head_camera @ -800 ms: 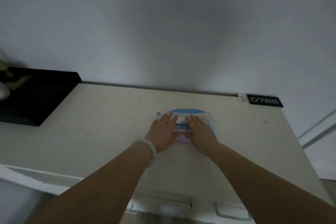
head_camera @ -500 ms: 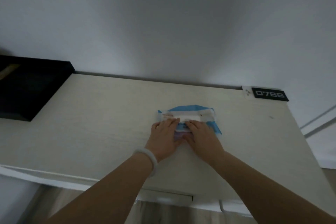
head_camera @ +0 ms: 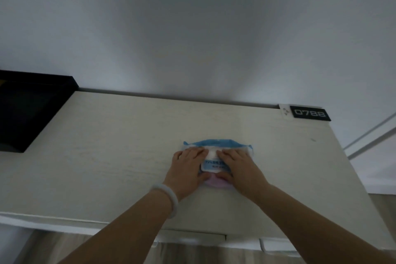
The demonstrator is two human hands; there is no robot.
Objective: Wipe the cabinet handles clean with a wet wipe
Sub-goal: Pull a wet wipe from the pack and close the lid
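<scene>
While both hands are lying on the wet wipe pack (head_camera: 215, 166) on the cabinet top (head_camera: 111, 156), I am judging the step as opening it to draw a wipe. My left hand (head_camera: 188, 166) is pressing the pack's left half with flat fingers, thumb tucked at the near edge; my right hand (head_camera: 239, 167) is doing the same just beside it — whether either thumb is pinching the flap I cannot tell. I should be pinning with the left and peeling with the right, slowly. The handles (head_camera: 262, 244) are lying below my wrists — barely in view.
</scene>
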